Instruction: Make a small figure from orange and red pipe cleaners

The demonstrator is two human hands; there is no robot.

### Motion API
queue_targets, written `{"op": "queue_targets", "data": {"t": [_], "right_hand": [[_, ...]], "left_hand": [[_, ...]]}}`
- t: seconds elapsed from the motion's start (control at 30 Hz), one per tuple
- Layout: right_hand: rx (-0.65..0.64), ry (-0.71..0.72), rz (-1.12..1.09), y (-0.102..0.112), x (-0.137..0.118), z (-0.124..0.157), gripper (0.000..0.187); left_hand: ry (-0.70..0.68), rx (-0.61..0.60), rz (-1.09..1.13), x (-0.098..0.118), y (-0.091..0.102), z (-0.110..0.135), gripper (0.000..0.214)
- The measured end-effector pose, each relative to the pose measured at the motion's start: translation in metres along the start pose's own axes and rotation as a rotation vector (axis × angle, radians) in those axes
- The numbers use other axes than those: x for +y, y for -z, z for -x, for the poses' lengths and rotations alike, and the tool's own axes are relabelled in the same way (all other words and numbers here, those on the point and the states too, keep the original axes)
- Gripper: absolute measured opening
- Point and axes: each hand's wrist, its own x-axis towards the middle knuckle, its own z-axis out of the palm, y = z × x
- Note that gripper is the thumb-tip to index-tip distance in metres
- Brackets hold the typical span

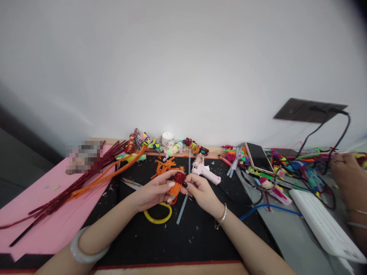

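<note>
My left hand (155, 193) is closed around a small craft piece (177, 182) made of red and orange pipe cleaner, held upright over the black mat (172, 236). My right hand (200, 191) pinches the same piece from the right side, fingertips at its red top. Under my hands lie a yellow ring (157, 218) and a clear glue stick (183, 208). A pink glue gun (205, 172) rests just beyond my right hand. Cut orange pipe cleaner bits (164, 166) lie behind the piece.
Long red and orange pipe cleaners (86, 179) spread over a pink sheet (43, 221) at left. Scissors (132, 184), a white candle (168, 139) and small colourful figures line the back. At right: a phone (258, 156), cables, a white keyboard (321, 225) and another person's hand (348, 175).
</note>
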Motion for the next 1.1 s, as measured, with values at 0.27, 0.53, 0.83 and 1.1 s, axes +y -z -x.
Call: {"op": "queue_targets", "data": {"t": [0.27, 0.53, 0.83, 1.1], "right_hand": [[0.062, -0.007, 0.039, 0.003, -0.001, -0.001, 0.015], [0.136, 0.013, 0.072, 0.004, -0.001, -0.001, 0.012], [0.198, 0.032, 0.116, 0.003, -0.004, -0.002, 0.013], [0.212, 0.029, 0.161, 0.004, 0.0, -0.001, 0.013]], "left_hand": [[-0.019, 0.071, -0.011, -0.001, -0.003, -0.001, 0.045], [-0.103, 0.11, -0.11, -0.003, -0.002, -0.004, 0.04], [-0.126, 0.134, -0.278, 0.0, -0.007, -0.005, 0.044], [-0.12, 0.151, -0.21, 0.002, -0.012, -0.003, 0.043]]}}
